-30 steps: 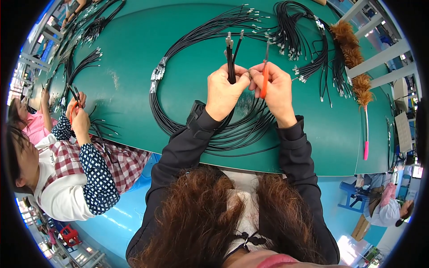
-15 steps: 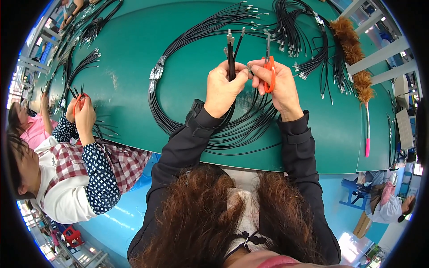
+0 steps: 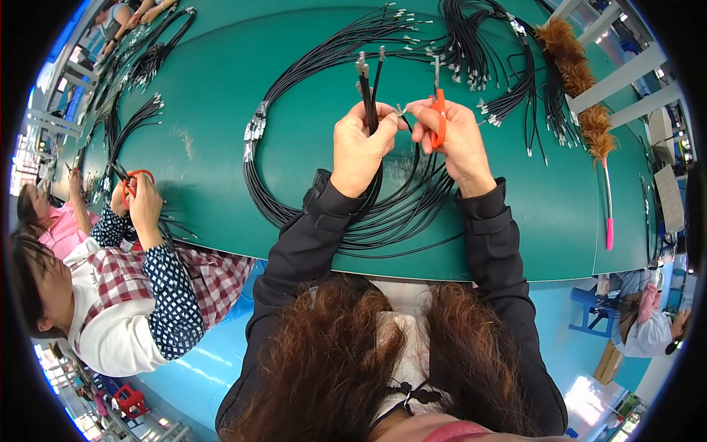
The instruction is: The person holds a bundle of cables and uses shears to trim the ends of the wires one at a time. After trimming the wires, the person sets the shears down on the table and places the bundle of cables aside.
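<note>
My left hand (image 3: 356, 155) is closed around several black cables (image 3: 367, 92), whose metal-tipped ends stand up above the fingers. Its thumb and fingertips also pinch one more cable, and a small pale cable end (image 3: 401, 110) sticks out there. The fingertips of my right hand (image 3: 465, 147) are at that end, touching or nearly so. Orange-handled scissors (image 3: 440, 121) hang on the right hand's fingers, blades pointing away from me; whether the blades are apart cannot be seen. From the left hand, the cables run down into a large black cable coil (image 3: 254, 173) on the green table (image 3: 545, 214).
White tags (image 3: 255, 127) wrap the coil's left side. More cable bundles (image 3: 471, 51) lie at the far right, beside a brown feather duster (image 3: 582, 81) and grey rack bars (image 3: 626, 81). At the left a co-worker (image 3: 118, 302) holds red-handled scissors (image 3: 135, 184) near other cables.
My hands have drawn slightly apart, and the pale cable end now shows between them. The upright cables have shifted a little left, and the scissors have turned slightly in my right hand.
</note>
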